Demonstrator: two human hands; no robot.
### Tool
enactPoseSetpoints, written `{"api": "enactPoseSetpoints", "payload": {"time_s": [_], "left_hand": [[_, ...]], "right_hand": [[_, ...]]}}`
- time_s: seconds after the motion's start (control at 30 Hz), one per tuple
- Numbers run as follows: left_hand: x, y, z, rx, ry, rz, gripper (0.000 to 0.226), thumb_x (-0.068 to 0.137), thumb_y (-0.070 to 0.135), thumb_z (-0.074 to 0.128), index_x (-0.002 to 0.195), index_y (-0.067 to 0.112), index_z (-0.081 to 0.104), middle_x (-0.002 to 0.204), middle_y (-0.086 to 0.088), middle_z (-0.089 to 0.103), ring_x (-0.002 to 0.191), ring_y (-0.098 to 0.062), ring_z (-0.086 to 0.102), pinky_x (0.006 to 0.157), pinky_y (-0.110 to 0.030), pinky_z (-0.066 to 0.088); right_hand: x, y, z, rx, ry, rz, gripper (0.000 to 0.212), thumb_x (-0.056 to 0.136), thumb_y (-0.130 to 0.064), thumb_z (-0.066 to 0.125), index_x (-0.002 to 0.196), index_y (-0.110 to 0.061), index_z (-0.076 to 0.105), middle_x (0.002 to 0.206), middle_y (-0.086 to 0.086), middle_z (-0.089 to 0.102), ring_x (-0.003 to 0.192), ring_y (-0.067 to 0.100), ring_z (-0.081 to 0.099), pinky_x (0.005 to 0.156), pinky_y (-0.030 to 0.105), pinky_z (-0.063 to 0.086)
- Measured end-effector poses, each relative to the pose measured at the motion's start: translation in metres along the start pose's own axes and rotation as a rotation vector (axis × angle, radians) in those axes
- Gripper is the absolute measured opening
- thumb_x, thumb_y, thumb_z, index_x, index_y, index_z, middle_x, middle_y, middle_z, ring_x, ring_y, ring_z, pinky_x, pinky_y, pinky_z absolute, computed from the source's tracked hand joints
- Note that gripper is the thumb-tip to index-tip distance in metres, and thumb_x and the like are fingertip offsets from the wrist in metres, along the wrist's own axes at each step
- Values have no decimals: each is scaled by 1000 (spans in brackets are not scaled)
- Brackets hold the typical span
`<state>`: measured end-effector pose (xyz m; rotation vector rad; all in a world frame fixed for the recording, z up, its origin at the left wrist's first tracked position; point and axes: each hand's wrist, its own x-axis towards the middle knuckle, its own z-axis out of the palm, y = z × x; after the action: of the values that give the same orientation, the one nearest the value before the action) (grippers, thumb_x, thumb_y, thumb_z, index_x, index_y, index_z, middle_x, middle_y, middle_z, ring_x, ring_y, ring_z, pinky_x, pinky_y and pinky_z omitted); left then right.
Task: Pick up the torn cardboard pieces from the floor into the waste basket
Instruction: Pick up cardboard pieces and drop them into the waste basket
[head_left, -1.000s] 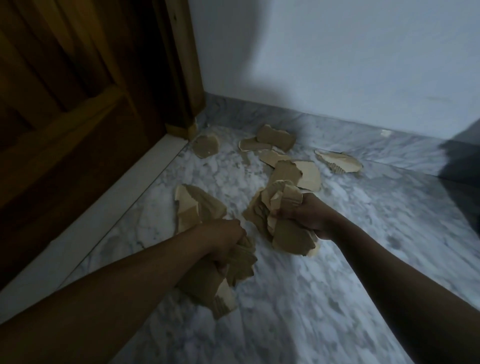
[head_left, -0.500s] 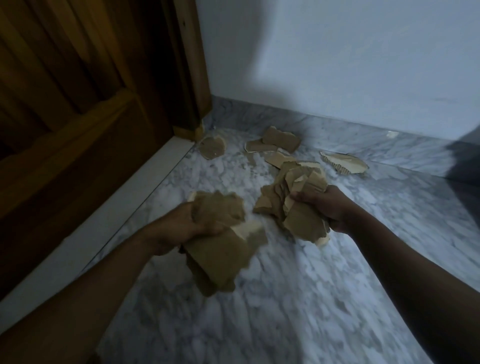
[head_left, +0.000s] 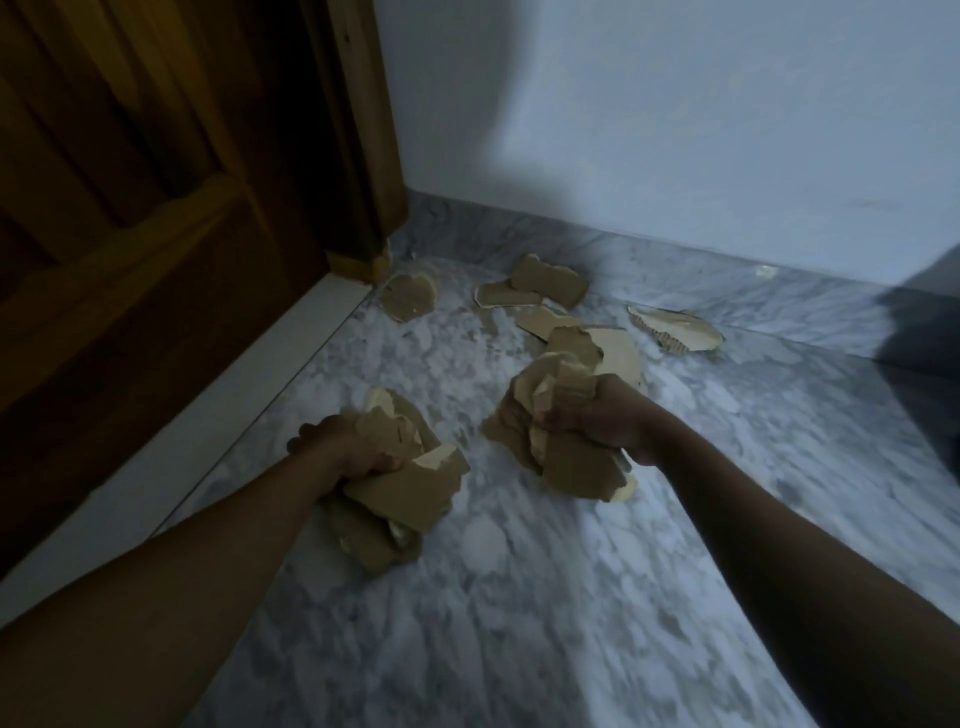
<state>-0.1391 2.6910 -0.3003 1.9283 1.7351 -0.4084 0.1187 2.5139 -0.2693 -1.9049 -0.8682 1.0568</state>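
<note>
My left hand (head_left: 345, 449) is clenched around a bundle of torn cardboard pieces (head_left: 400, 491), brown sheets that stick out past my fingers and hang below my fist above the marble floor (head_left: 519, 623). My right hand (head_left: 597, 423) is closed tight on a second wad of cardboard (head_left: 550, 447), crumpled scraps fanning out above and below the grip. The two fists are near each other, apart, with bare floor between them.

Beyond my right hand, more pieces lie loose on the floor: a pale-faced piece (head_left: 613, 353) just past my knuckles, a smaller scrap (head_left: 540, 319) beyond that, and two overlapping pieces (head_left: 540, 286) farther on, close to the marble skirting. Farther to the right of that hand lies a piece with its corrugated edge showing (head_left: 675, 330). Ahead of my left hand, well apart from it, a rounded piece (head_left: 408, 296) lies near the foot of the wooden door frame (head_left: 363, 130). The wooden door (head_left: 130, 208) runs along the left of my left arm, with a pale threshold strip (head_left: 208, 405) at its base. A white wall (head_left: 675, 130) stands ahead of both hands.
</note>
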Motion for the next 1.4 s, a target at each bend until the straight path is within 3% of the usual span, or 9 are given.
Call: {"api": "enactPoseSetpoints", "payload": {"time_s": [0.1, 0.2, 0.3, 0.57, 0.67, 0.93, 1.1, 1.3, 1.4], "left_hand": [[5, 2, 0, 62, 9, 10, 115, 62, 67, 79, 149, 10, 29, 149, -14, 36, 133, -36, 37, 109, -43, 34], [9, 3, 0, -16, -7, 45, 114, 59, 58, 86, 148, 8, 34, 147, -14, 42, 129, -37, 45, 105, -45, 42], [8, 4, -1, -54, -37, 69, 107, 66, 48, 86, 149, 5, 33, 149, -16, 41, 129, -36, 47, 101, -43, 47], [7, 4, -1, -247, -45, 43, 106, 63, 32, 92, 146, -1, 34, 145, -20, 44, 126, -39, 48, 91, -42, 51], [7, 3, 0, -270, -39, 27, 111, 58, 34, 94, 145, 1, 35, 143, -19, 46, 122, -39, 51, 90, -43, 52], [1, 2, 3, -234, -4, 78, 113, 60, 40, 92, 148, 2, 32, 147, -18, 43, 128, -37, 47, 98, -43, 49], [-3, 3, 3, -170, 27, 108, 113, 62, 44, 90, 149, 3, 31, 149, -16, 41, 130, -35, 46, 101, -41, 47], [-7, 3, 2, -178, 42, 110, 113, 60, 42, 91, 147, 2, 32, 146, -17, 44, 127, -36, 49, 97, -41, 49], [-8, 3, 3, -185, 46, 106, 113, 63, 41, 90, 149, 2, 27, 148, -17, 40, 130, -36, 46, 99, -41, 47]], "right_hand": [[16, -9, 19, -359, 5, 3, 31, 79, -21, 81, 106, -10, 70, 100, 5, 68, 89, 18, 61, 63, 19, 48], [31, -12, 34, -514, 26, 82, 45, 78, -34, 79, 111, -5, 68, 107, 11, 67, 102, 26, 62, 83, 33, 54], [39, -15, 41, -661, 35, 129, 56, 82, -43, 74, 122, -8, 58, 109, 10, 56, 115, 31, 53, 91, 36, 43], [44, -9, 53, -661, 125, 173, 42, 88, -40, 58, 123, -15, 55, 123, 10, 57, 125, 35, 47, 107, 59, 30], [33, -13, 56, -703, 97, 14, 36, 78, -30, 73, 109, -16, 60, 113, 7, 61, 105, 28, 58, 94, 51, 46], [10, -41, -34, 75, 310, -186, 28, 74, -18, 85, 98, -16, 73, 96, 4, 74, 83, 18, 71, 73, 33, 58], [11, -11, -30, 175, 251, -117, 55, 53, -27, 90, 104, -15, 73, 97, 8, 76, 90, 25, 74, 77, 50, 62], [15, 15, 31, -160, 84, 103, 104, 42, -48, 88, 134, -18, 52, 125, 4, 59, 107, 25, 62, 79, 38, 57], [13, 19, 40, -503, 86, 37, 75, 74, -46, 78, 134, -15, 45, 134, 7, 44, 106, 28, 58, 79, 36, 50]]}}
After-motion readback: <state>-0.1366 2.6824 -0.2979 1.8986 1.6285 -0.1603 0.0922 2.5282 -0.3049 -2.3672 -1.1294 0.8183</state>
